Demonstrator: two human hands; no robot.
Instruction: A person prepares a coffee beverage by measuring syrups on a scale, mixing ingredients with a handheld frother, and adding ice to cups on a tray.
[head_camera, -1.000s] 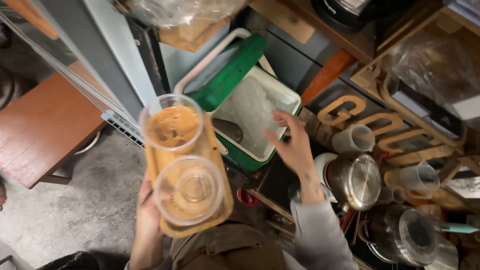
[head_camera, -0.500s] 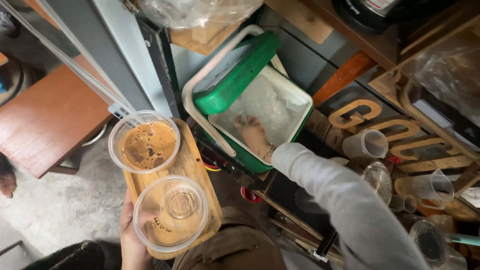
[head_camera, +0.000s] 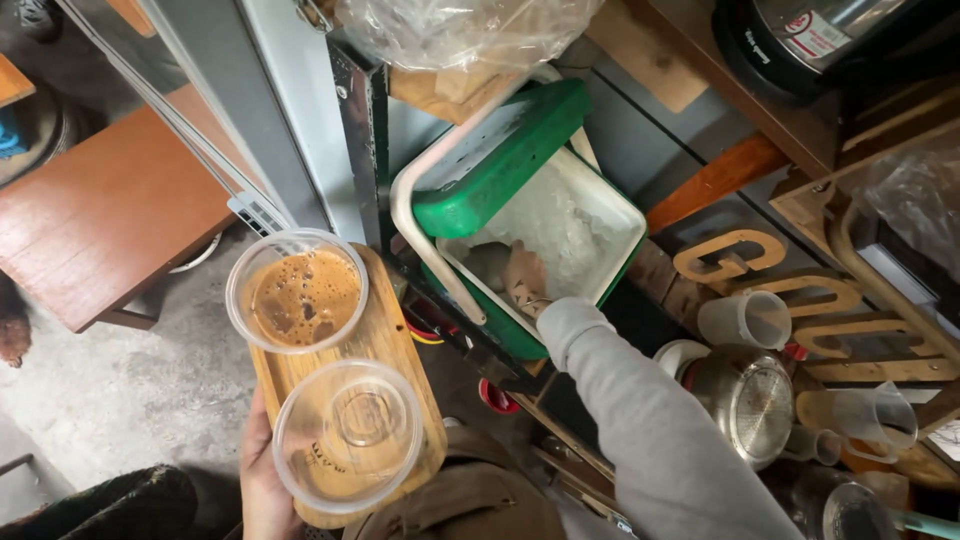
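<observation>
My right hand (head_camera: 522, 282), above frame centre a second ago, now sits inside the green cooler (head_camera: 560, 235) on the ice (head_camera: 570, 225), grip unclear. My left hand (head_camera: 262, 470), lower left, clasps the wooden tray (head_camera: 395, 335) bearing two cups.

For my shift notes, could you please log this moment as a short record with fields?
left hand: holds the wooden tray from beneath
on tray: cup of frothy brown drink; empty clear cup
right hand: inside the green cooler, on the ice
cooler lid: open
right fingers: whether closed cannot be told
nearby: metal kettle, clear jug
</observation>
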